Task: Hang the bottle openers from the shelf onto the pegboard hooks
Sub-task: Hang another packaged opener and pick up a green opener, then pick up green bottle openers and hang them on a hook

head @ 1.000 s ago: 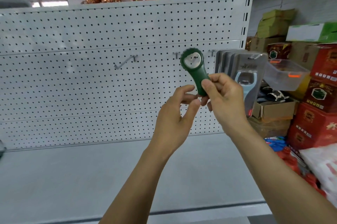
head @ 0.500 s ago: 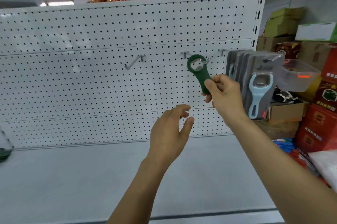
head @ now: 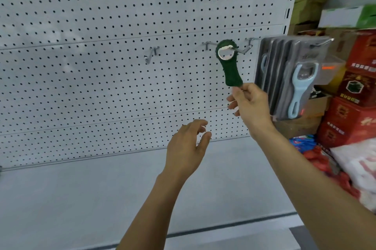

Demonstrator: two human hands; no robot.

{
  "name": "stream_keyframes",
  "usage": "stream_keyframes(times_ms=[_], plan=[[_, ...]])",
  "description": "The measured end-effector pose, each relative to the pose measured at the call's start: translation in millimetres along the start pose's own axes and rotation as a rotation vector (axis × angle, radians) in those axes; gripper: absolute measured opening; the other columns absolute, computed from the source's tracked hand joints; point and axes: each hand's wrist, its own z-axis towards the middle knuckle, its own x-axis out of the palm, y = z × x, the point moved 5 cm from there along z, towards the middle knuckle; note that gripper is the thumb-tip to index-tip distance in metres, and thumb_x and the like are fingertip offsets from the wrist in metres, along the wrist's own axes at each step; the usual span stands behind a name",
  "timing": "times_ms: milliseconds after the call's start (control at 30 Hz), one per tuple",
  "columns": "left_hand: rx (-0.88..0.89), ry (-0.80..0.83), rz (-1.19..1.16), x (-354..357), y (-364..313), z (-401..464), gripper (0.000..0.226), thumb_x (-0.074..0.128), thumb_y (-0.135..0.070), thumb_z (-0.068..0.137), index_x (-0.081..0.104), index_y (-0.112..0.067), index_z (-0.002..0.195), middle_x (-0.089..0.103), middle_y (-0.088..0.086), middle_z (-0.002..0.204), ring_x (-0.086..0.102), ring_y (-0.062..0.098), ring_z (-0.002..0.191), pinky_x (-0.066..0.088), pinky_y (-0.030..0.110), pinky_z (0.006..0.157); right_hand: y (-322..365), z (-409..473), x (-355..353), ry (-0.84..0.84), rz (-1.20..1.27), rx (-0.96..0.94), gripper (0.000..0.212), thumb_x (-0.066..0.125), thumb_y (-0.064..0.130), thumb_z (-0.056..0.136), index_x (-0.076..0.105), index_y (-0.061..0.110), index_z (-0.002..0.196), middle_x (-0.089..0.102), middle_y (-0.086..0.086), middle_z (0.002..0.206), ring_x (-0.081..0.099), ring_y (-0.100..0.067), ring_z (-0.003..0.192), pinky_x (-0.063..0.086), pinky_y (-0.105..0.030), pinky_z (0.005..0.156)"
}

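Raised right hand [head: 251, 105] pinches green opener [head: 230, 64]; left hand [head: 186, 152] hovers, fingers relaxed, empty.

- We see a grey shelf [head: 81, 199] running along the foot of a white pegboard [head: 101, 76].
- At its right end we find red boxes [head: 350, 119] stacked, with a white bag [head: 358, 166] and red packets [head: 317, 160] in front.

One green bottle opener [head: 229, 62] up at the board. Three metal hooks [head: 151, 56] on the pegboard [head: 101, 46]. A stack of carded blue bottle openers [head: 299, 87] fills the right one, count unclear, at least four cards. Two hands: left hand [head: 187, 148], right hand [head: 251, 103].
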Motion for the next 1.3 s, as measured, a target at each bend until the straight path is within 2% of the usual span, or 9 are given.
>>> stream_keyframes(times_ms=[100,233,333,433,633,767,1000,1200,1300], plan=[[0.024,0.037,-0.030,5,16,-8,0.031,0.048,-0.040,0.097,0.051,-0.033,0.127,0.062,-0.017,0.116,0.054,0.002,0.107,0.045,0.025,0.084,-23,-29,4,-0.018,-0.092,-0.020,0.010,0.054,0.018,0.096,0.059,0.019,0.104,0.069,-0.003,0.096,0.066,-0.014,0.080,0.048,-0.016,0.061],[0.023,0.112,-0.054,18,47,-33,0.033,0.048,-0.041,0.098,0.050,-0.032,0.130,0.059,-0.018,0.122,0.053,-0.001,0.109,0.044,0.021,0.090,-65,-80,11,-0.002,-0.377,-0.066,0.015,0.055,0.024,0.095,0.060,0.028,0.108,0.066,0.015,0.100,0.061,-0.003,0.091,0.051,-0.029,0.080],[0.001,0.180,-0.062,32,70,-54,0.036,0.046,-0.043,0.098,0.049,-0.031,0.132,0.057,-0.016,0.127,0.053,0.000,0.111,0.043,0.020,0.092,-99,-117,21,0.081,-0.516,-0.034,0.020,0.053,0.025,0.095,0.059,0.030,0.114,0.065,0.017,0.108,0.060,-0.001,0.099,0.051,-0.034,0.087],[-0.025,0.249,-0.071,44,86,-79,0.037,0.046,-0.043,0.098,0.048,-0.030,0.133,0.057,-0.014,0.128,0.053,0.001,0.113,0.043,0.019,0.091,-124,-151,29,0.183,-0.608,0.006,0.026,0.052,0.026,0.096,0.056,0.031,0.121,0.060,0.019,0.115,0.056,-0.001,0.106,0.049,-0.031,0.093],[-0.045,0.341,-0.034,49,115,-125,0.038,0.046,-0.043,0.098,0.048,-0.028,0.134,0.057,-0.011,0.131,0.054,0.006,0.115,0.046,0.025,0.094,-143,-207,40,0.278,-0.720,0.062,0.030,0.051,0.027,0.096,0.054,0.026,0.126,0.058,0.014,0.120,0.054,-0.004,0.111,0.043,-0.022,0.090],[-0.011,0.349,-0.017,36,127,-162,0.035,0.049,-0.039,0.098,0.054,-0.024,0.129,0.062,-0.008,0.125,0.057,0.008,0.111,0.046,0.023,0.092,-145,-250,50,0.287,-0.751,0.091,0.026,0.052,0.026,0.096,0.058,0.026,0.121,0.061,0.015,0.115,0.058,-0.003,0.102,0.044,-0.019,0.080],[0.000,0.360,-0.003,-10,165,-232,0.032,0.050,-0.040,0.097,0.057,-0.025,0.125,0.065,-0.009,0.118,0.060,0.006,0.103,0.049,0.022,0.089,-134,-335,89,0.303,-0.758,0.146,0.024,0.052,0.027,0.096,0.059,0.026,0.118,0.063,0.013,0.109,0.058,-0.003,0.098,0.050,-0.027,0.083],[-0.124,0.397,0.060,-80,225,-298,0.033,0.051,-0.041,0.096,0.055,-0.027,0.126,0.064,-0.011,0.119,0.060,0.005,0.103,0.045,0.018,0.085,-123,-403,154,0.344,-0.694,0.165,0.019,0.053,0.025,0.095,0.061,0.025,0.112,0.065,0.013,0.101,0.061,-0.005,0.091,0.052,-0.031,0.082],[-0.208,0.407,0.032,-120,253,-329,0.033,0.053,-0.039,0.096,0.055,-0.027,0.126,0.065,-0.010,0.119,0.061,0.006,0.102,0.047,0.021,0.086,-113,-435,196,0.414,-0.668,0.167,0.017,0.054,0.027,0.093,0.061,0.028,0.109,0.065,0.016,0.097,0.061,-0.004,0.088,0.053,-0.033,0.082]])
